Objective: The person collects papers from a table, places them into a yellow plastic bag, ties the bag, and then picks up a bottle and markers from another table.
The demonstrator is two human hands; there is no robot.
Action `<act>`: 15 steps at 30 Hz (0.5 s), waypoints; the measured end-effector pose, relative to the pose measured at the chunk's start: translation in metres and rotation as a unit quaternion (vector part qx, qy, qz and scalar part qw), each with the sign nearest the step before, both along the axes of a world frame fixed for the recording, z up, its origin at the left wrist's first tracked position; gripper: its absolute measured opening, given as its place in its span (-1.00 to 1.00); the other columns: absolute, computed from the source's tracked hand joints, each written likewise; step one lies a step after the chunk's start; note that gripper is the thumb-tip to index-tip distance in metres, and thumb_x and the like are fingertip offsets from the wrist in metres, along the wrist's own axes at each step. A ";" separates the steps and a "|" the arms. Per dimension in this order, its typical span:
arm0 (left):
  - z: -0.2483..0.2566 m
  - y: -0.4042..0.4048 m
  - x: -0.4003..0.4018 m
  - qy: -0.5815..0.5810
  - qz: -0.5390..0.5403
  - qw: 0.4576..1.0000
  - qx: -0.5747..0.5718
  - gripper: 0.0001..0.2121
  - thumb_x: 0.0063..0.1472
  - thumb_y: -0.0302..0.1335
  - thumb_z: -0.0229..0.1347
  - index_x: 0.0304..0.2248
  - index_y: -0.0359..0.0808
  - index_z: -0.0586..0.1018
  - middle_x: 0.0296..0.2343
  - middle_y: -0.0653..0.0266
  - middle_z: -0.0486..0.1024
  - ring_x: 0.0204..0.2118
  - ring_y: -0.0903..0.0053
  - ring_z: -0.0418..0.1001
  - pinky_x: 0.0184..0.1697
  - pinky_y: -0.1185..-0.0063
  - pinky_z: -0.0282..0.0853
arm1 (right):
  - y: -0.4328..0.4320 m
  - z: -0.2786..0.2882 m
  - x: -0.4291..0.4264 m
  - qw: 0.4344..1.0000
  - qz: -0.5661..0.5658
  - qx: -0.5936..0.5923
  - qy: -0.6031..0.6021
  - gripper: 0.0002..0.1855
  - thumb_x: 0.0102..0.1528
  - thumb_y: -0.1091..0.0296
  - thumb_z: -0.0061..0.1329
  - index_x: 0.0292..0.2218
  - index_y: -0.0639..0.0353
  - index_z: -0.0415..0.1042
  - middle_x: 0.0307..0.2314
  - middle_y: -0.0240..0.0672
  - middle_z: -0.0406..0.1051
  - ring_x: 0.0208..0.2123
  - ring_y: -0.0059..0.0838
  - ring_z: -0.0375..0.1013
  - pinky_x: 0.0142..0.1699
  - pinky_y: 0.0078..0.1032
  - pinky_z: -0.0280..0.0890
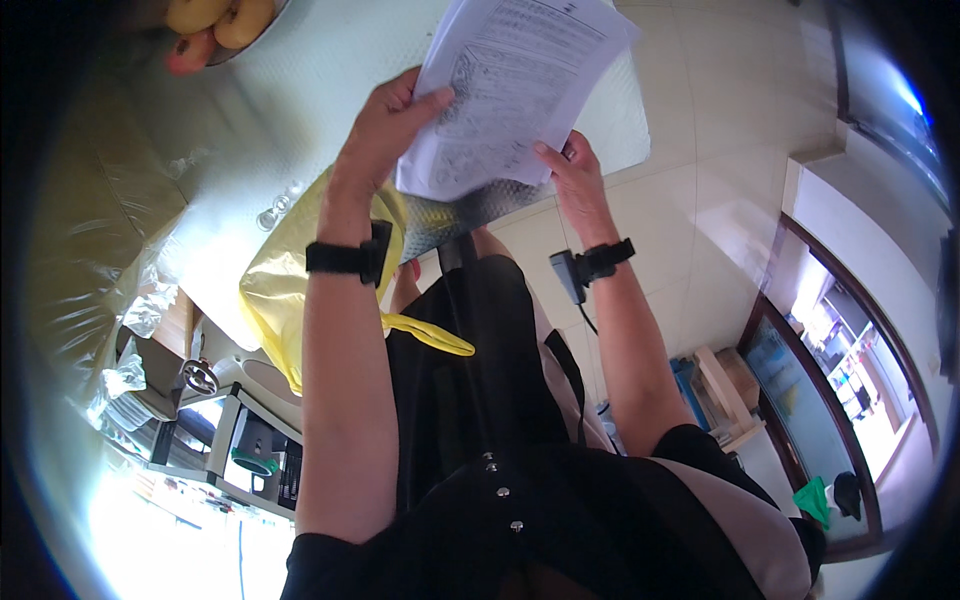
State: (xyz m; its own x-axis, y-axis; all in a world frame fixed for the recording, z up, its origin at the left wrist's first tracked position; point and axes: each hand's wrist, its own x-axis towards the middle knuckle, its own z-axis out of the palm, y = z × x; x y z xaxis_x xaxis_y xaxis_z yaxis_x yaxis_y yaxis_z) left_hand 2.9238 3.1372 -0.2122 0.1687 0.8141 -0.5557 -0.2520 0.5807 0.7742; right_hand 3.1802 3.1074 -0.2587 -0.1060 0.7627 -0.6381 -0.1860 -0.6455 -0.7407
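Several sheets of printed paper (517, 90) are held up in front of me, covered with writing too fine to make out. My left hand (390, 124) grips their left edge, thumb on top and fingers behind. On the lower right corner, my right hand (576, 169) pinches the stack between thumb and fingers. Each wrist wears a black strap with a small device. A yellow plastic bag (281, 277) hangs at the table's edge beside my left forearm, its handle (427, 335) lying over my dark clothing.
A bowl of yellow and reddish fruit (217, 34) stands on the table with a textured clear cover (337, 52). Small glass-like pieces (276, 212) lie near the bag. Cardboard and wooden items (724, 394) sit by a doorway (855, 360) at right.
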 end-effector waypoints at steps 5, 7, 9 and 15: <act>0.067 -0.020 0.018 -0.091 -0.022 0.995 -0.020 -0.66 0.13 -0.45 0.08 -0.09 -0.32 0.41 -0.24 0.37 0.47 -0.17 0.65 0.37 -0.03 0.62 0.22 | 0.007 0.016 0.040 0.976 -0.001 -0.045 0.213 -0.34 -0.07 0.46 0.07 0.03 0.31 0.08 -0.08 -0.27 0.24 -0.04 -0.38 0.24 0.06 -0.39 0.15; 0.094 -0.035 0.027 -0.130 0.011 0.990 -0.045 -0.66 0.14 -0.46 0.06 -0.06 -0.32 0.39 -0.24 0.35 0.46 -0.13 0.65 0.34 -0.01 0.61 0.19 | 0.008 0.032 0.061 0.971 0.066 -0.069 0.220 -0.33 -0.07 0.47 0.06 0.05 0.29 0.08 -0.06 -0.24 0.24 -0.01 -0.34 0.23 0.08 -0.38 0.13; 0.109 -0.052 0.038 -0.163 0.084 0.981 -0.056 -0.69 0.16 -0.44 0.04 -0.11 -0.35 0.39 -0.30 0.38 0.47 -0.21 0.68 0.35 -0.10 0.64 0.26 | 0.006 0.060 0.068 0.978 0.083 -0.086 0.173 -0.37 -0.06 0.50 0.04 0.03 0.31 0.12 -0.07 -0.23 0.25 -0.01 -0.33 0.22 0.08 -0.39 0.13; 0.118 -0.134 0.026 0.199 -0.002 0.980 0.012 -0.67 0.13 -0.39 0.07 -0.17 -0.41 0.38 -0.36 0.15 0.43 -0.25 0.44 0.38 -0.17 0.52 0.27 | -0.021 0.133 0.067 0.988 0.062 -0.136 -0.038 -0.42 -0.06 0.57 0.00 0.01 0.34 0.16 -0.09 -0.22 0.29 -0.03 -0.33 0.25 0.08 -0.39 0.11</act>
